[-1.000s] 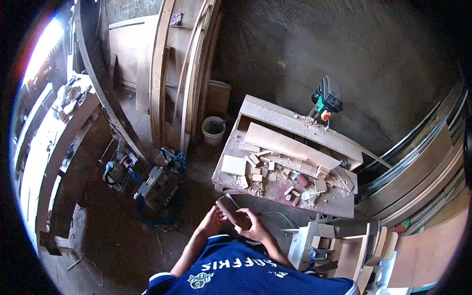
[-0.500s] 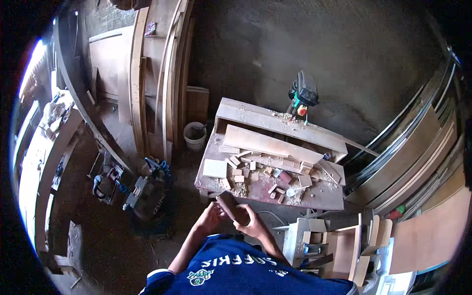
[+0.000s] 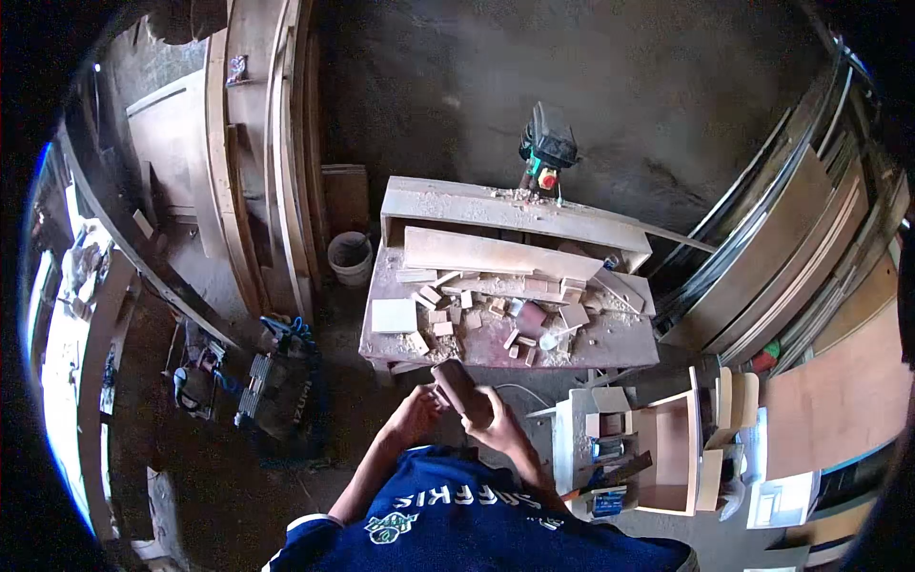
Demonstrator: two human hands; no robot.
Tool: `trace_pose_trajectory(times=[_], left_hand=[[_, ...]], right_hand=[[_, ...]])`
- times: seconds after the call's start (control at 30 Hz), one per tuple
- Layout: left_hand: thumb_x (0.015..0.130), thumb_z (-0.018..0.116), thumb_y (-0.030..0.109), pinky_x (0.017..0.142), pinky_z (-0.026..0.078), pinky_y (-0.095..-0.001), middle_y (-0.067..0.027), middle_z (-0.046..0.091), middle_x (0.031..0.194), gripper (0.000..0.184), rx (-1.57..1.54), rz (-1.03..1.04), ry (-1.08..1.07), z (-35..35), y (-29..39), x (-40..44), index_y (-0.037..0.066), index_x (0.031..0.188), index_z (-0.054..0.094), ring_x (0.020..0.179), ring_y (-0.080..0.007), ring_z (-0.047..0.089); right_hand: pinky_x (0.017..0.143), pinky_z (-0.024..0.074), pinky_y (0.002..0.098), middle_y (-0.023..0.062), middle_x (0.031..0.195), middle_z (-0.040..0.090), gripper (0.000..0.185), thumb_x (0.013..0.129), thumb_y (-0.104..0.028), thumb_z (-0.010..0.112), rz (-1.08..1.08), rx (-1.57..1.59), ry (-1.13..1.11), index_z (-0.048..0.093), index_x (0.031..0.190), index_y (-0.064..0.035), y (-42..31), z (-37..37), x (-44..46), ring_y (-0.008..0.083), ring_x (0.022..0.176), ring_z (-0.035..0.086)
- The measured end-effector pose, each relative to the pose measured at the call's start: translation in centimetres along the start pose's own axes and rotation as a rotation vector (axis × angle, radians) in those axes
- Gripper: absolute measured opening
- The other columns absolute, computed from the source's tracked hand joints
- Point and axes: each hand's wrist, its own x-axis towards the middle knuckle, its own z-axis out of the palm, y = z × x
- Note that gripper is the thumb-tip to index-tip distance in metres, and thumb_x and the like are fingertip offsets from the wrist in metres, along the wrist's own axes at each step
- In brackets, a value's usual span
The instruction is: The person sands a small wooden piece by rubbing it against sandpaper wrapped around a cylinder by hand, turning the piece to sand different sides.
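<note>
My right hand (image 3: 496, 425) is closed on the lower end of a dark brown folded sheet (image 3: 456, 385), which looks like sandpaper. It is tilted and held in front of my chest, just short of the workbench (image 3: 610, 355). Closed fingers of my left hand (image 3: 414, 416) meet the sheet's left edge; whatever they pinch there is hidden. Beyond my hands, several small wood blocks (image 3: 443, 329) lie among shavings on the bench. A pale square board (image 3: 395, 316) rests at its left, and a reddish-brown piece (image 3: 530, 316) sits among the blocks.
A long board (image 3: 496, 250) and a wooden box frame (image 3: 515, 212) lie across the bench's back, beside a green-and-black power tool (image 3: 546, 153). On the floor at left stand a bucket (image 3: 351, 259) and a compressor (image 3: 281, 386). A wooden cabinet (image 3: 662, 458) stands at right.
The view has shifted, so the bench appears further left and higher. Both hands appear slightly further right and lower, still at the brown sheet.
</note>
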Motion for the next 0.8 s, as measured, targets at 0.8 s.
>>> trace_pose_trajectory(times=[0.8], left_hand=[[0.098,0.046,0.028,0.087,0.050,-0.0359,-0.0113,0.064,0.109,0.037,0.211,-0.017,0.034,-1.1,0.6,-3.3,0.001,0.122,0.053,0.100,-0.0223,0.062]], right_hand=[[0.089,0.0484,0.0352,0.0106,0.106,0.061,0.084,0.078,-0.026,0.078,0.021,0.015,0.006,0.028,0.139,0.0039,3.6,3.4,-3.6,0.0182,0.095,0.061]])
